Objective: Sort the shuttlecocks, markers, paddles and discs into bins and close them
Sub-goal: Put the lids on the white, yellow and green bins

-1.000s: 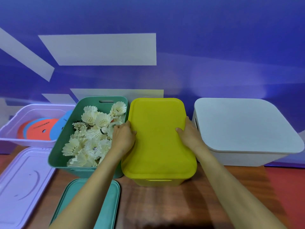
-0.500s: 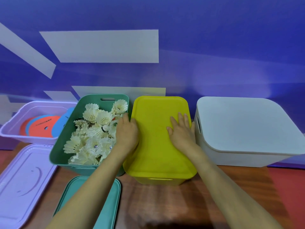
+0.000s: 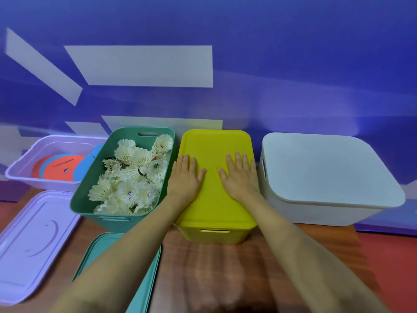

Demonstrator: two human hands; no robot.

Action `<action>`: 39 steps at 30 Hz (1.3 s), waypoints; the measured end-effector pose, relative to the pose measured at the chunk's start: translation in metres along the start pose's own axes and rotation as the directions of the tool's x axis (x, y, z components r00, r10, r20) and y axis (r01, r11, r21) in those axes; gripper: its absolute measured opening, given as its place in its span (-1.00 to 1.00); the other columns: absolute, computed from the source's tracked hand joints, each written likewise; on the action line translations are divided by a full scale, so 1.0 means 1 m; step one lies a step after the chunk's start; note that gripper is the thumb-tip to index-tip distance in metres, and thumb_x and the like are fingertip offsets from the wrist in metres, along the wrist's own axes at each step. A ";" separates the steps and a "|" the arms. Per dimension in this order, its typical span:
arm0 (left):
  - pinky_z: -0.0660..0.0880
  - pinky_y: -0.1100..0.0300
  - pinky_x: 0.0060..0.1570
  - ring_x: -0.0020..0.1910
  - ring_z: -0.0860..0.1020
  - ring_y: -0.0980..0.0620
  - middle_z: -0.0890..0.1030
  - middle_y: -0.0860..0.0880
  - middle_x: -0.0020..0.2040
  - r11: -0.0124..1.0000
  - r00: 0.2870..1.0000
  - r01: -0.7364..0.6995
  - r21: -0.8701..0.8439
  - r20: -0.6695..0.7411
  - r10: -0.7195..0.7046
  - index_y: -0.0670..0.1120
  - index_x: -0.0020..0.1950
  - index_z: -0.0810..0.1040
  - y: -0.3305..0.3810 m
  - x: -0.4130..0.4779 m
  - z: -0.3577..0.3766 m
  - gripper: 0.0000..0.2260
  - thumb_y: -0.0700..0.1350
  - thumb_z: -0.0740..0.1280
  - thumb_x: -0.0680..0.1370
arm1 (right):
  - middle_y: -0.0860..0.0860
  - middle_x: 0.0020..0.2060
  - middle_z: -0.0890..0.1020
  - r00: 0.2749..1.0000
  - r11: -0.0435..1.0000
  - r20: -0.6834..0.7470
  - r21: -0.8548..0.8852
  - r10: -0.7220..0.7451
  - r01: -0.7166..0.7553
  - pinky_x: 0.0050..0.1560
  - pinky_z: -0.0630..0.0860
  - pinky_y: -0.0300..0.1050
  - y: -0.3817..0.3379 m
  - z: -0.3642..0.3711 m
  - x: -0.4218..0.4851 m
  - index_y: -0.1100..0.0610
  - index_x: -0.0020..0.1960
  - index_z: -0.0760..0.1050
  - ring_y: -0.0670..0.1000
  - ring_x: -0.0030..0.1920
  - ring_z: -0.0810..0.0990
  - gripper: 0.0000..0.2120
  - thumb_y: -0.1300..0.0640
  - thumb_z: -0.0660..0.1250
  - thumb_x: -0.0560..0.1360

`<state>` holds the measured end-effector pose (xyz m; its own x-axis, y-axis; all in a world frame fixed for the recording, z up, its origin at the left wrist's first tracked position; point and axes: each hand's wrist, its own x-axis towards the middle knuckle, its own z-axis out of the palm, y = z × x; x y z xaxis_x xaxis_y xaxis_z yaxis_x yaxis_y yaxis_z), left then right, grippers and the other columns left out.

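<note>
A yellow bin [image 3: 213, 236] stands in the middle with its yellow lid [image 3: 215, 143] on top. My left hand [image 3: 186, 177] and my right hand [image 3: 240, 177] lie flat, side by side, on that lid with fingers straight. To the left, a green bin [image 3: 90, 197] without a lid holds several white shuttlecocks [image 3: 133, 175]. Its green lid [image 3: 108, 249] lies on the table in front of it, partly under my left forearm. A lilac bin [image 3: 52, 141] at the far left holds orange and blue discs [image 3: 61, 168]; its lilac lid [image 3: 29, 242] lies in front.
A white bin [image 3: 320, 213] with its lid on stands to the right of the yellow one. All bins line up against a blue wall. Brown wooden tabletop [image 3: 214, 274] shows in front of the yellow bin.
Both hands moved from the lid's side edges onto its top and now lie flat on it. The camera view shifted slightly.
</note>
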<state>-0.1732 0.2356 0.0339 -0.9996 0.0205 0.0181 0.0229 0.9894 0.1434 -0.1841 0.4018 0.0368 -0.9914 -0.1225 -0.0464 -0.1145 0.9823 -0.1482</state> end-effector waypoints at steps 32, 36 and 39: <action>0.45 0.04 0.07 0.05 0.50 -0.14 0.47 -0.14 0.08 0.811 0.934 0.169 -0.560 -0.171 -0.312 -0.18 0.17 0.48 -0.280 -0.198 0.020 -0.76 -0.28 0.26 0.50 | 0.07 0.27 0.43 0.692 0.732 0.241 0.268 -0.681 0.627 0.32 0.32 0.04 -0.256 0.104 -0.125 0.09 0.36 0.35 0.11 0.30 0.36 -0.58 0.01 0.26 0.53; 0.42 -0.01 0.06 0.11 0.47 -0.23 0.46 -0.23 0.13 0.841 0.924 0.372 -0.393 0.246 -0.294 -0.20 0.20 0.42 -0.318 -0.211 0.063 -0.72 -0.17 0.30 0.51 | 0.11 0.47 0.15 0.757 0.890 0.495 0.081 -0.426 0.448 0.44 0.12 0.02 -0.277 0.147 -0.128 0.07 0.49 0.14 0.12 0.48 0.08 -0.44 0.00 0.22 0.55; 0.41 -0.02 0.00 0.08 0.49 -0.25 0.45 -0.22 0.16 0.880 0.894 0.375 -0.291 0.365 -0.260 -0.18 0.20 0.39 -0.325 -0.230 0.079 -0.76 -0.17 0.23 0.54 | 0.08 0.53 -0.04 0.774 0.931 0.537 0.065 -0.336 0.360 0.49 0.01 0.00 -0.282 0.161 -0.139 0.07 0.52 0.02 0.10 0.52 -0.06 -0.39 0.01 0.20 0.56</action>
<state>0.0484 -0.0788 -0.0952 -0.9050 -0.1859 -0.3826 -0.3499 0.8369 0.4209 -0.0036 0.1189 -0.0741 -0.6942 -0.5013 -0.5165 -0.4589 0.8611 -0.2189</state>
